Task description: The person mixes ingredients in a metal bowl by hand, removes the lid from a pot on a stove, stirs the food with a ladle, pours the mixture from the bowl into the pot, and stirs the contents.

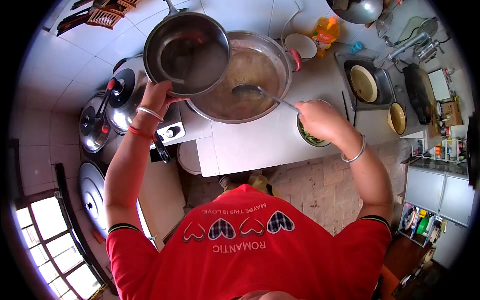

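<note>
My left hand (159,96) is closed on the near rim of a dark metal pan (209,35), tilted over the left side of a wide metal basin (286,60). Cloudy liquid shows inside the pan. Pale, brownish liquid fills the basin. In my right hand (325,120) is the handle of a ladle (274,97), its dark bowl end at the surface of that liquid. Beneath my right hand stands a bowl (327,144) of chopped greens, partly hidden by the hand.
Lidded pots (125,90) stand left by a stove knob (171,132). Behind the basin are a white bowl (301,46) and an orange soap bottle (326,34). A sink (345,62) holding a basin lies right, under a faucet (407,47). The counter's front edge (250,169) faces me.
</note>
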Demonstrator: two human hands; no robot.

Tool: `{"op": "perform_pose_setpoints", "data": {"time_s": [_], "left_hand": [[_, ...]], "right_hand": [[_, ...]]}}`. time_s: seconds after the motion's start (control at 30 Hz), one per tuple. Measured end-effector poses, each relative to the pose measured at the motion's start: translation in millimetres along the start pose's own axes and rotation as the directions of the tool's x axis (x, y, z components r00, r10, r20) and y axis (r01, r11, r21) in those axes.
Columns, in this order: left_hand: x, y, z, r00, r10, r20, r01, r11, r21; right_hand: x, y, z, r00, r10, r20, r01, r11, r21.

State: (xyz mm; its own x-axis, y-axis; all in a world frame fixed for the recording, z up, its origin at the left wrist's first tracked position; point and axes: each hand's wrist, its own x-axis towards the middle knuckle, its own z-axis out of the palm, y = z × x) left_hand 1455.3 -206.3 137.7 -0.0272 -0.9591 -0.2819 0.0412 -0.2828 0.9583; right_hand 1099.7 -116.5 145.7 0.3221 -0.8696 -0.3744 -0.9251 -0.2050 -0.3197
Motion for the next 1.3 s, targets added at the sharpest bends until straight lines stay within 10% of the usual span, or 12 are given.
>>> {"op": "perform_pose_setpoints", "data": {"time_s": [0.33,0.43,0.63,0.83,0.93,1.17,1.3], "left_hand": [[50,-11,-6,0.984,0.175,0.015,-0.172,0.943,0.283],[67,-17,-18,0.906,0.423,-0.023,-0.353,0.782,0.513],[51,11,-12,0.729,0.673,0.130,-0.533,0.437,0.725],[14,44,15,0.606,0.756,0.247,-0.684,0.337,0.647],[-3,52,29,0.526,0.791,0.311,-0.707,0.204,0.677],[-12,45,40,0.488,0.839,0.243,-0.702,0.211,0.681],[15,19,15,0.625,0.779,-0.043,-0.612,0.524,0.592]], "right_hand": [[68,19,19,0.975,0.037,-0.219,-0.026,0.998,0.053],[86,-5,15,0.973,0.216,0.084,-0.231,0.919,0.318],[88,-12,40,0.976,0.105,0.189,-0.199,0.777,0.597],[32,-15,10,0.943,0.175,0.285,-0.289,0.853,0.433],[21,5,16,0.997,-0.010,-0.073,0.017,0.995,0.099],[37,5,9,0.978,0.098,-0.185,-0.122,0.985,-0.123],[76,-8,10,0.967,0.251,-0.049,-0.240,0.957,0.165]]}}
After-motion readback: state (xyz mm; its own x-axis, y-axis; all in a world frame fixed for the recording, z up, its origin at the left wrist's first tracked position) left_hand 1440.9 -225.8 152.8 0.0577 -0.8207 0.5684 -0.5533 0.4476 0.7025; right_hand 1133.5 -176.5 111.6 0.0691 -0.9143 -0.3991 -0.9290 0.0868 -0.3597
